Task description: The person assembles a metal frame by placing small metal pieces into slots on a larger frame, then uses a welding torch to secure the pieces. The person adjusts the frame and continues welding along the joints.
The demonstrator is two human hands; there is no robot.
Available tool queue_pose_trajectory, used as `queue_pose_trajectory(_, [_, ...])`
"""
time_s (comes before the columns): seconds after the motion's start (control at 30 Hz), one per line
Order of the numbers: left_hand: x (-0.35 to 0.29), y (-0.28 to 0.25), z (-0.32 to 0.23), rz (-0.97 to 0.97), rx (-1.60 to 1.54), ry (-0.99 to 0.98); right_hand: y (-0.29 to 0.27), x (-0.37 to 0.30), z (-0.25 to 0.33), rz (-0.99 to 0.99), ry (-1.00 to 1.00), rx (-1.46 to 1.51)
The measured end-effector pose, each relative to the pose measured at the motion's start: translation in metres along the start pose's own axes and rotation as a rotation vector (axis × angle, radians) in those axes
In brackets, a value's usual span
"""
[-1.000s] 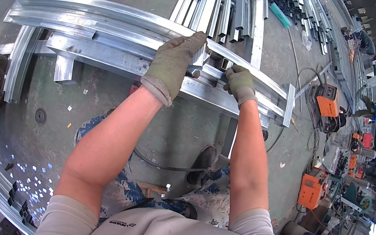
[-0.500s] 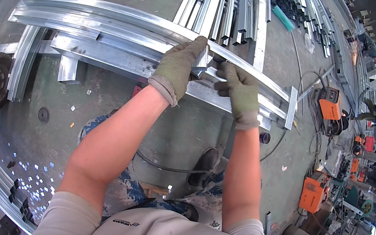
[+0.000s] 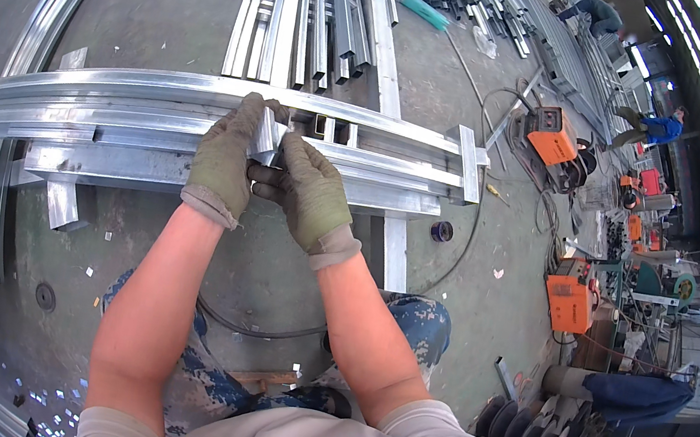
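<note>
Both my hands wear olive-green work gloves. My left hand [image 3: 228, 158] is closed around a short shiny metal piece [image 3: 267, 135], holding it tilted over long galvanized steel profiles [image 3: 149, 82]. Against that piece's right side, my right hand [image 3: 310, 191] presses its bent thumb and fingers. The profiles lie side by side across the space before me, with a short crosspiece [image 3: 469, 166] at their right end. Just beyond my hands, a small square tube end [image 3: 320, 126] shows between the profiles. My gloves partly hide the short piece.
More steel tubes [image 3: 293, 12] lie lengthwise beyond. An orange welding machine [image 3: 553, 137] stands at the right, another orange machine [image 3: 569, 302] nearer. A dark cable [image 3: 260, 332] crosses the floor by my legs. Two people work far right, one in blue [image 3: 660, 131].
My right hand, earlier apart with fingers spread, has moved left and closed on the short metal piece. My left hand still holds it. The view has shifted, so the profiles appear lower and further left.
</note>
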State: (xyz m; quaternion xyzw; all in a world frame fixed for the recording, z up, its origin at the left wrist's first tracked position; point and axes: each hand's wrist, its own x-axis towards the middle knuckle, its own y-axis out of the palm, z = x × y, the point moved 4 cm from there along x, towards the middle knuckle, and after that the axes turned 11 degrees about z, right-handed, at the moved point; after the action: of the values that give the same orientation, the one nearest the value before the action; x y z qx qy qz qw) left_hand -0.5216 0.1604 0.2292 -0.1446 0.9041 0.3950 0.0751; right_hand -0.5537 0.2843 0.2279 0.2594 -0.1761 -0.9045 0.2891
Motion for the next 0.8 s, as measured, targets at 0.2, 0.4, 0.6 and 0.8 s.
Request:
queue_pose_trajectory(0.2, [0.002,0.002,0.004,0.084,-0.052,0.035,-0.008,0.004,-0.006,0.051,-0.026,0.175])
queue_pose_trajectory(0.4, [0.008,-0.005,0.008,0.047,-0.059,-0.006,-0.005,0.002,0.002,0.138,-0.013,0.246])
queue_pose_trajectory(0.6, [-0.009,-0.008,-0.012,0.131,1.123,0.395,-0.023,0.010,-0.008,0.069,0.002,0.012])
queue_pose_trajectory(0.8, [0.001,-0.027,-0.020,-0.217,-0.129,0.067,-0.063,0.044,0.014,-0.245,-0.095,-0.556])
